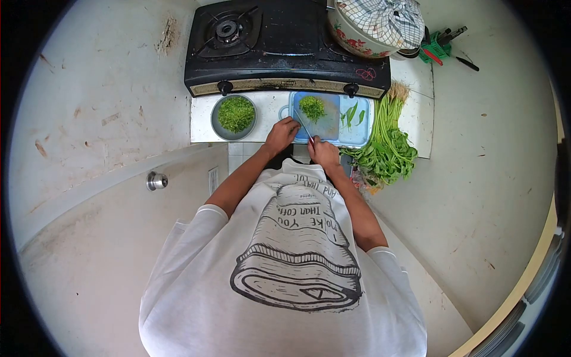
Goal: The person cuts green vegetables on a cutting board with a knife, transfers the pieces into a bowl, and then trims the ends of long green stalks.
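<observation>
My right hand [325, 153] is closed round the dark handle of a knife [304, 125], whose thin blade slants up and left over the blue cutting board [361, 139]. At the board's lower left edge, beside the blade, my left hand [282, 134] has its fingers curled together; what they hold, if anything, is too small to make out. Beyond the blade lies a small heap of finely chopped greens [312, 107]. A few loose leaves [352, 114] rest on the board's right part. Left of my hands stands a grey bowl [215, 127] full of chopped greens [236, 114].
A large bunch of leafy greens [389, 140] lies right of the board, its leaves hanging over the counter edge. Behind the board is a black gas stove [288, 30] bearing a cloth-covered flowered pot [357, 43]. A green basket [437, 49] with utensils stands at the back right.
</observation>
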The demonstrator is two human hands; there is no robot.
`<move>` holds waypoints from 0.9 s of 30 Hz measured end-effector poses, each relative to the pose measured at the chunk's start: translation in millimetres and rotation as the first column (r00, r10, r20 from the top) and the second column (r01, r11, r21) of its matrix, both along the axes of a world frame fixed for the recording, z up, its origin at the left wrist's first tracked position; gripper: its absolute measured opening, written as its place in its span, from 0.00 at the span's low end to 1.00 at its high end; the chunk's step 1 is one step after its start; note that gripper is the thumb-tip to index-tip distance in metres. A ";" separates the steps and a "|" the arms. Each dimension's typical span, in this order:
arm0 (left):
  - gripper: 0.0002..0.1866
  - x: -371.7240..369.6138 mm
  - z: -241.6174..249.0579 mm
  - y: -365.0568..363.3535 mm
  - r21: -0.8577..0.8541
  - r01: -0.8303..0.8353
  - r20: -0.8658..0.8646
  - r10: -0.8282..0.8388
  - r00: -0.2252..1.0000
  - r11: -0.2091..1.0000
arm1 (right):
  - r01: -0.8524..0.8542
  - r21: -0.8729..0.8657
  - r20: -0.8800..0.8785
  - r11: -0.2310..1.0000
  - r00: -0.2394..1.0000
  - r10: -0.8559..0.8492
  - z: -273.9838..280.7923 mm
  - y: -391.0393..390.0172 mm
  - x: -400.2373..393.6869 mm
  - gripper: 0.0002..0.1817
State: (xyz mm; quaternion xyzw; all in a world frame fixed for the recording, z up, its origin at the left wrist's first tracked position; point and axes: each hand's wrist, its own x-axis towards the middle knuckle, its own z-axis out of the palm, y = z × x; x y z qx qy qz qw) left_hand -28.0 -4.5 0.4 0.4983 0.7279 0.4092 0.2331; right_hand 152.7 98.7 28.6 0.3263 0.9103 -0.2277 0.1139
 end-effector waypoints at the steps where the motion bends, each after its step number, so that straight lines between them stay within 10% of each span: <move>1: 0.06 -0.2 0.2 -0.1 0.017 0.003 -0.013 -0.003 1.000 1.000 | -0.008 -0.003 0.004 1.000 1.000 0.008 -1.6 -1.5 0.5 0.20; 27: 0.07 4.4 1.4 -0.8 -0.006 -0.017 -0.042 0.017 0.999 1.000 | 0.010 0.002 -0.025 1.000 1.000 -0.010 -9.7 -9.3 -8.9 0.20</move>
